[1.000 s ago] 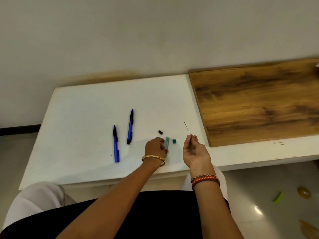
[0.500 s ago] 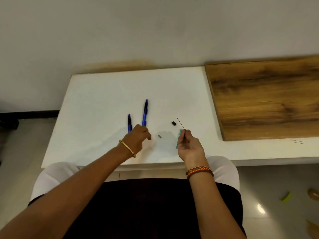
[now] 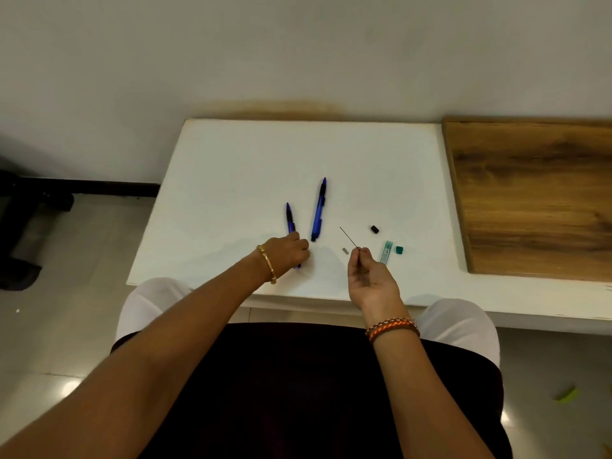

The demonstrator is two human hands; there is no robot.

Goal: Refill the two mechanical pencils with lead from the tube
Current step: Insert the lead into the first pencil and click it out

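Right hand (image 3: 372, 279) nearest, palm up, grip pinching one lead (image 3: 349, 237) between thumb and fingertips; lead slanted up and away to the left of the grip. Just right of that grip lay the tube (image 3: 386, 252) on the worktop (image 3: 231, 154), its green cap (image 3: 399, 249) touching or just beside it; a small grey piece (image 3: 345, 250) just left of the grip, a black cap (image 3: 375, 229) beyond.

Left hand (image 3: 288, 251) well left, fingers curled over the near end of the shorter pencil (image 3: 290, 217), grip apparently closing on it; barrel ran away from the grip. Second pencil (image 3: 319, 210) just right of that grip, untouched.

Step judged: lead drawn, pencil being picked up for loading. Next calls for lifting the pencil, presenting its open end to the lead, feeding gently; thin lead likely snaps if bent.
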